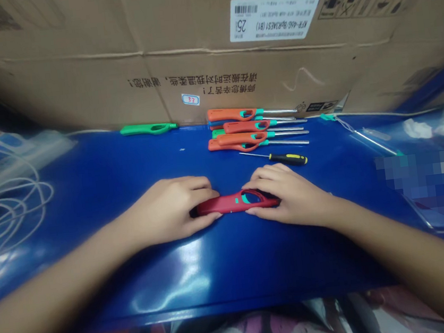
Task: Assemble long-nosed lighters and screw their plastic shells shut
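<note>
A red lighter handle with a teal trigger lies flat on the blue table in front of me. My left hand is closed round its left end. My right hand grips its right end, fingers curled over the top. Behind them lies a black and yellow screwdriver, with its tip pointing left. Further back sits a pile of several orange long-nosed lighters with metal tubes pointing right.
A green lighter handle lies alone at the back left. A large cardboard box walls off the far side. White cord coils sit at the left, clear plastic bags at the right.
</note>
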`<state>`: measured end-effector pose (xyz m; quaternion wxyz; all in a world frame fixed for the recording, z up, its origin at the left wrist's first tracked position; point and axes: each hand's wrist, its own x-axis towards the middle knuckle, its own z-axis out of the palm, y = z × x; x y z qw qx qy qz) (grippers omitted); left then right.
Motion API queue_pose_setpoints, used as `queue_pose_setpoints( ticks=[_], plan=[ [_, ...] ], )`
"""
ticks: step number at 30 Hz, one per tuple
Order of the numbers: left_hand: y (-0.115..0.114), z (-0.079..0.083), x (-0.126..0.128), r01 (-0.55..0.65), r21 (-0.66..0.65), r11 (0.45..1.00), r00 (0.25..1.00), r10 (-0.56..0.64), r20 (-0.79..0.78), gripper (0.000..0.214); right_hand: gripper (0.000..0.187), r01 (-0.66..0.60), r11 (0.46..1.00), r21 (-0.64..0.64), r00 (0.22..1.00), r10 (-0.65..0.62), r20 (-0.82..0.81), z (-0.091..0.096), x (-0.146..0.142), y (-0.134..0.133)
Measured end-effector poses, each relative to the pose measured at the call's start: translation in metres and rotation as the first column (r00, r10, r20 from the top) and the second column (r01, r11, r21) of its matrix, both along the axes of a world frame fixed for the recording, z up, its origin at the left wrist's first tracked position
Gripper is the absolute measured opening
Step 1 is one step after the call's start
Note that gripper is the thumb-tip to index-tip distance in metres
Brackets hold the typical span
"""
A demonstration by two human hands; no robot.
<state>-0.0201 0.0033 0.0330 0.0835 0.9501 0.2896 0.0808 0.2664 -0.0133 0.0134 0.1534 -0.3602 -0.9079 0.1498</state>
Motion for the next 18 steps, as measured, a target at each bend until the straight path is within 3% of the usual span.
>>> queue_pose_setpoints(
  ticks=[7,13,18],
  plan=[
    [-0.001,-0.001,0.0,-0.032,-0.046,0.998,0.999,0.031,-0.02,0.031,0.034,-0.02,0.996,0.087,0.997,0.013,0.077,0.002,-0.001,-0.003],
    [-0.007,0.0,0.007,-0.04,0.075,0.996,0.994,0.048,-0.098,0.023,0.035,-0.047,0.99,0.13,0.993,0.032,0.112,0.005,-0.002,-0.004],
    [-0.01,0.001,0.01,-0.054,0.077,0.996,0.989,0.064,-0.13,0.022,0.034,-0.053,0.987,0.154,0.996,0.041,0.079,0.003,0.0,-0.002]
  ],
)
